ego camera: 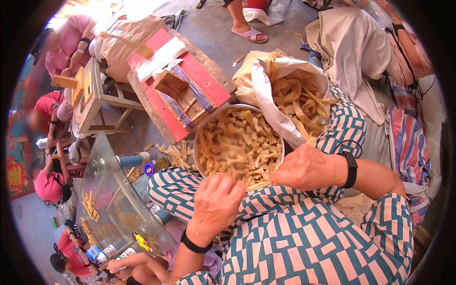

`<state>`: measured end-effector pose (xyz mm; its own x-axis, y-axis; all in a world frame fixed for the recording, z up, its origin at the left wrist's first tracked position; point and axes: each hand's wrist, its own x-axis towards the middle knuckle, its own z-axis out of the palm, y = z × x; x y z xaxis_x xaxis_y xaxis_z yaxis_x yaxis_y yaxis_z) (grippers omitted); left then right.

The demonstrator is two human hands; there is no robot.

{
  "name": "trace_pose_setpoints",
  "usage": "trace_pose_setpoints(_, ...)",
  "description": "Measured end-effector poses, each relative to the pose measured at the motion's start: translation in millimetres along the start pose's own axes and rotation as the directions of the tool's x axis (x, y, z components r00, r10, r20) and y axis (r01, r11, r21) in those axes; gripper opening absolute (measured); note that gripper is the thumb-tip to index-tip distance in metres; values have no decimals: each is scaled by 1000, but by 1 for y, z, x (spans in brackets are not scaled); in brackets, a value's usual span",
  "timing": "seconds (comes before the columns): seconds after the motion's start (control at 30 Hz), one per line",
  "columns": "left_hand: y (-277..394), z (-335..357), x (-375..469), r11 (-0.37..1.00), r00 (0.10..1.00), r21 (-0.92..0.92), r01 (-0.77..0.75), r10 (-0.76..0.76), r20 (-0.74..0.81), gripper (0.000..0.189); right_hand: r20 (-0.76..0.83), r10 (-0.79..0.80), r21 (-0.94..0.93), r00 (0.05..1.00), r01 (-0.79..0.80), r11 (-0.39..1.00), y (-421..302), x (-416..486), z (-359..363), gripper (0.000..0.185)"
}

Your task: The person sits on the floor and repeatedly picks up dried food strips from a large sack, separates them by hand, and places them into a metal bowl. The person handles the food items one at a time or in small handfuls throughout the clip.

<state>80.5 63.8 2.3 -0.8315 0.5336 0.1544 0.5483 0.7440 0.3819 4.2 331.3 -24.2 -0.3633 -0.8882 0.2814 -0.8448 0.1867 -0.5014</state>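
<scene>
Between my hands stretches a pale yellow strip of dried material [259,185], above my lap. My right hand [307,169] pinches one end with curled fingers. My left hand [218,206] is closed at the other end; its fingertips are slightly blurred and partly hide the strip. Just beyond both hands, a round metal basin [284,151] is full of short, knotted yellow pieces [238,142]. Against its right side leans an open white sack [265,101] holding long, limp yellow-brown strips [297,94].
A red board [210,83] with a wooden block [171,84] and white cloth [162,58] stands past the basin. At left is a glass tabletop [110,199] bearing strips and cups. A lidded jar [156,166] is by my knee. Several people sit around; a sandalled foot [249,32] is ahead.
</scene>
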Motion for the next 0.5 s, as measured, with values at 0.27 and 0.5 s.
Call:
trace_pose_setpoints(0.27,-88,-18,35,940,887,-241,242,-315,-338,13,-223,48,-213,974,-97,972,77,85,-14,18)
trace_pose_setpoints(0.5,-158,-15,65,705,695,-625,335,-633,-341,14,-477,27,-127,878,-99,987,132,165,4,9)
